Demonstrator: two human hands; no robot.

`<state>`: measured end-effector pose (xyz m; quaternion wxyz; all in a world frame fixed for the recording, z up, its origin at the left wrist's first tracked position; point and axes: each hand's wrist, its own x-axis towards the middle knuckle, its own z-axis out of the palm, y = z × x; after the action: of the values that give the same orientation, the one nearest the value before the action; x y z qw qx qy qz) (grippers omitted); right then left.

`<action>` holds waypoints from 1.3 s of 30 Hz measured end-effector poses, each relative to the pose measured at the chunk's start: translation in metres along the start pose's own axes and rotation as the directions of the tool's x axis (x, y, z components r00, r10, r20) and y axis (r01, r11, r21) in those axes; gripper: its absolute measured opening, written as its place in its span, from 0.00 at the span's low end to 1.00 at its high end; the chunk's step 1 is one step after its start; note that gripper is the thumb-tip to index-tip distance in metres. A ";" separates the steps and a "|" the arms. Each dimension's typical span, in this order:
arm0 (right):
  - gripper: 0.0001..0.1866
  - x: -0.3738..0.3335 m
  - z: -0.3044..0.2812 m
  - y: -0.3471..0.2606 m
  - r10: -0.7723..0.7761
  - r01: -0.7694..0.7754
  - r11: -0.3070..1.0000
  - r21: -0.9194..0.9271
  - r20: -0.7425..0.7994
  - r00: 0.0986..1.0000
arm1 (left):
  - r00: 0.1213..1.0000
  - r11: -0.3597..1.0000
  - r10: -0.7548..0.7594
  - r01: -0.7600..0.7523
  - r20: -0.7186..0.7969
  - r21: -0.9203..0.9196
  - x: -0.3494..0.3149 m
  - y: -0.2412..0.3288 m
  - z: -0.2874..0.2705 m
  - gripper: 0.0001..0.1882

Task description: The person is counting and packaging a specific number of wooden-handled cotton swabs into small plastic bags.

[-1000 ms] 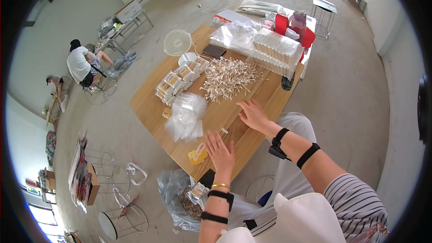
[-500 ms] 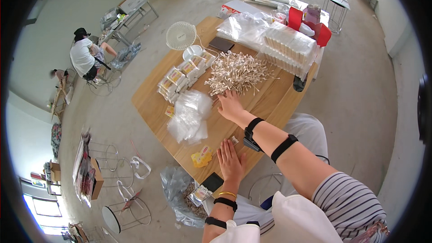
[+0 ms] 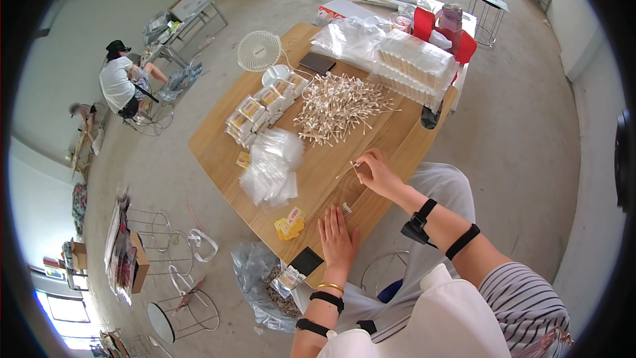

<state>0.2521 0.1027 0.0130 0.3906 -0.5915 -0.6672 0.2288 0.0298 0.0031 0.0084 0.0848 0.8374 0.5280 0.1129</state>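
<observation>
- Right grip point(image 3: 379, 176): thumb and fingers pinched narrow on thin cotton swabs point(image 3: 349, 170), slender sticks with soft pale tips; too small to count.
- Left grip point(image 3: 338, 240): palm down, fingers extended on the smooth, wood-grained table point(image 3: 404, 134), a short row of swabs point(image 3: 346, 209) just beside its fingertips.
- Left of the left grip: yellow cards point(image 3: 289, 225); farther beyond them, a crinkled heap of clear plastic bags point(image 3: 271, 169).
- Beyond the right grip: a loose, tangled swab pile point(image 3: 341, 109), with rectangular clear packets point(image 3: 254, 112) to its left.
- Farther beyond the right grip: a large clear pack point(image 3: 417, 59) filled with stacked swabs.
- Lower left of the left grip, beside the table: a crumpled grey bag point(image 3: 253, 272) with brownish contents, kind unclear.
</observation>
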 end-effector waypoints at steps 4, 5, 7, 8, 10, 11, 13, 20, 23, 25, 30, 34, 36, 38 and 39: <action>0.27 -0.012 -0.005 -0.014 -0.008 -0.008 0.961 -0.276 -0.057 0.998 | 1.000 1.000 0.002 -0.002 0.000 0.004 -0.002 0.002 -0.003 0.39; 0.27 -0.012 -0.004 -0.011 -0.005 -0.012 0.961 -0.277 -0.059 0.998 | 1.000 1.000 0.006 -0.006 -0.001 0.004 -0.002 0.003 -0.002 0.39; 0.30 -0.005 -0.003 -0.010 -0.013 -0.020 0.935 -0.355 -0.089 0.996 | 1.000 1.000 0.009 -0.009 0.000 0.005 -0.001 0.004 -0.002 0.39; 0.30 -0.002 -0.003 -0.011 -0.010 -0.022 0.936 -0.353 -0.088 0.996 | 1.000 1.000 0.009 -0.009 -0.003 0.000 -0.001 0.003 -0.002 0.39; 0.32 0.006 -0.004 -0.015 -0.012 0.012 0.916 -0.400 0.001 1.000 | 1.000 1.000 0.005 -0.005 -0.004 -0.002 -0.002 0.001 -0.001 0.40; 0.32 0.009 -0.003 -0.020 -0.012 0.013 0.918 -0.396 0.004 1.000 | 1.000 1.000 -0.002 0.002 0.000 -0.007 -0.003 0.000 -0.001 0.39; 0.31 0.013 0.001 -0.026 -0.052 0.049 0.899 -0.435 0.003 0.999 | 1.000 1.000 -0.009 0.009 0.006 -0.013 -0.003 0.000 -0.001 0.39; 0.29 0.022 0.035 -0.034 -0.008 0.002 0.902 -0.431 -0.012 1.000 | 1.000 0.999 -0.011 0.012 0.017 -0.033 0.000 0.003 -0.006 0.40; 0.29 0.018 0.049 -0.040 -0.183 0.148 0.893 -0.424 -0.043 0.982 | 1.000 0.999 -0.018 0.019 0.023 -0.034 0.000 0.003 -0.007 0.40; 0.29 0.017 0.057 -0.048 -0.139 0.100 0.936 -0.337 -0.091 0.986 | 0.999 0.999 -0.022 0.023 0.029 -0.029 -0.001 0.003 -0.006 0.39; 0.33 0.024 0.075 -0.072 -0.032 -0.017 0.915 -0.403 -0.115 0.993 | 0.999 0.999 -0.010 0.009 -0.030 -0.035 -0.002 0.000 -0.005 0.39; 0.32 0.021 0.086 -0.069 0.005 -0.060 0.922 -0.382 -0.143 0.990 | 0.999 0.998 -0.013 0.011 -0.036 -0.057 0.000 0.002 -0.001 0.39; 0.29 0.015 0.087 -0.059 -0.003 -0.040 0.945 -0.324 -0.131 0.991 | 0.998 0.997 0.003 -0.008 -0.058 -0.080 0.001 0.004 -0.004 0.39; 0.27 0.007 0.084 -0.052 -0.007 -0.024 0.964 -0.263 -0.115 0.993 | 0.999 0.998 -0.004 0.001 -0.041 -0.068 0.000 0.004 -0.006 0.39; 0.25 0.003 0.081 -0.048 -0.070 0.039 0.980 -0.197 -0.150 0.986 | 1.000 0.999 -0.007 0.006 -0.024 -0.054 0.001 0.003 -0.007 0.39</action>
<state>0.1584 0.1094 0.0026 0.3882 -0.6242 -0.6698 0.1050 0.0309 0.0022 0.0161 0.1014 0.8316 0.5285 0.1371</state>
